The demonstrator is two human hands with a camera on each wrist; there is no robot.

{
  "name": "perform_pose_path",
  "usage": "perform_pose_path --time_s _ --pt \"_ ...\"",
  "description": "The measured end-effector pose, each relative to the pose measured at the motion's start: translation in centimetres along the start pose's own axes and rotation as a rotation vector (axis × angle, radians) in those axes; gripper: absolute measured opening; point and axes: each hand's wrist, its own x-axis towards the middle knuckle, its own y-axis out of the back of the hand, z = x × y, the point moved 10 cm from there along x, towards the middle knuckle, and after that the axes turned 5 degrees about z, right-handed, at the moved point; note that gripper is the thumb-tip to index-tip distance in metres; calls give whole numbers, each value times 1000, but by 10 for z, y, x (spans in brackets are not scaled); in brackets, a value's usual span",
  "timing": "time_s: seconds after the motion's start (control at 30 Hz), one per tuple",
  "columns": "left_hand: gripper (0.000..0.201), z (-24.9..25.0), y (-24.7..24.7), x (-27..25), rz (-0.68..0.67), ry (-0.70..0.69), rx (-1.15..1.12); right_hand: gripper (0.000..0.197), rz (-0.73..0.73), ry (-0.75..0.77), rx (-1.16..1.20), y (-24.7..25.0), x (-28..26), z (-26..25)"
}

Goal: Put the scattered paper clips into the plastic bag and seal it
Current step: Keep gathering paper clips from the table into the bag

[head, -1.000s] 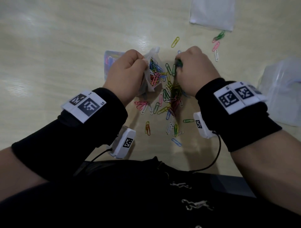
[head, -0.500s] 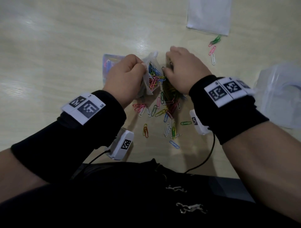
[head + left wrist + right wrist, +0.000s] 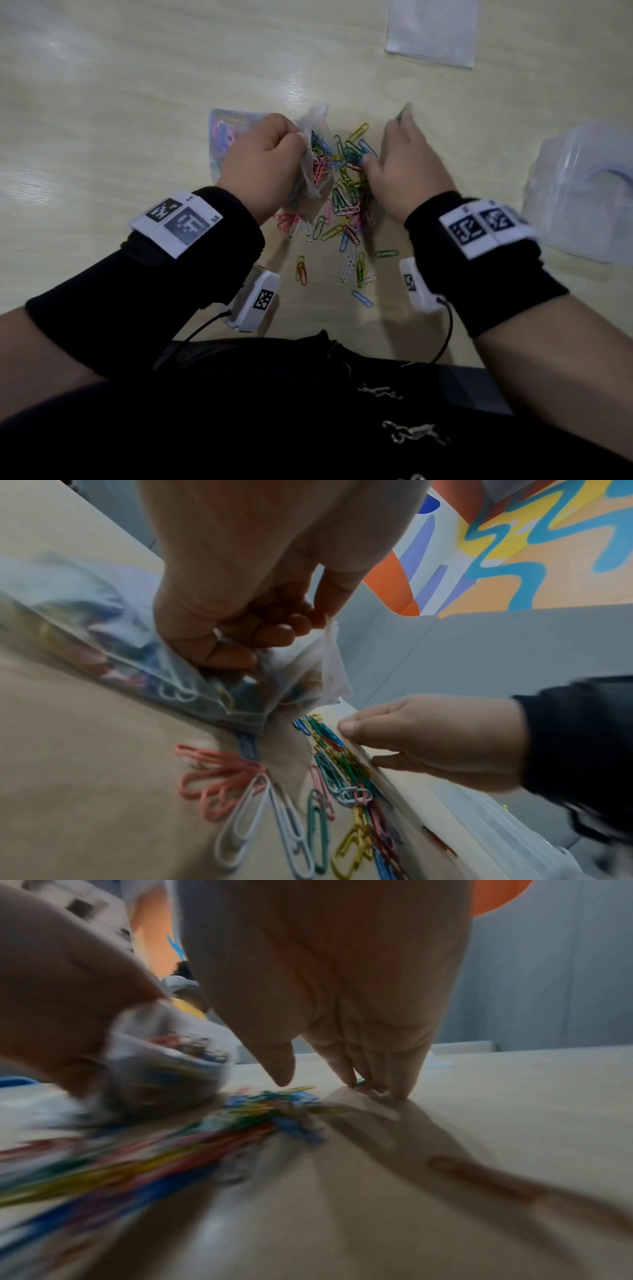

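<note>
A clear plastic bag (image 3: 317, 135) holding several coloured clips lies at the table's middle, its mouth facing right. My left hand (image 3: 263, 161) pinches the rim of that mouth and holds it up; the left wrist view shows the fingers (image 3: 236, 653) curled on the bag (image 3: 137, 656). Scattered paper clips (image 3: 347, 195) are piled just right of the mouth and trail toward me. Beyond the pile my right hand (image 3: 406, 157) rests with straight fingers, the fingertips (image 3: 397, 1093) on the table at a green clip (image 3: 405, 109). It holds nothing.
A white flat sheet (image 3: 431, 31) lies at the far edge. A clear plastic box (image 3: 582, 192) stands at the right. Loose clips (image 3: 359, 270) lie near the table's front edge, close to my dark clothing.
My right hand left the bag's mouth, opened, and reached away to the right onto the green clip. The left hand still holds the bag's rim.
</note>
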Motion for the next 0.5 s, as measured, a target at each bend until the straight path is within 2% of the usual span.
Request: perform_pose_path --time_s 0.17,0.23,0.3,0.33,0.4,0.5 --pt "15 2 2 0 4 -8 3 47 80 83 103 9 -15 -22" --pt "16 2 5 -1 14 -17 15 64 34 97 115 10 -13 -27" --pt "17 0 7 -1 20 -20 28 85 -62 191 -6 0 -16 -39" --pt "17 0 8 -1 22 -22 37 87 -88 246 -71 -7 -20 -45" --pt "17 -2 10 -1 26 -25 47 72 -75 306 -116 -16 -27 -51" --pt "18 -3 12 0 29 -24 56 35 50 305 -81 -11 -32 -50"
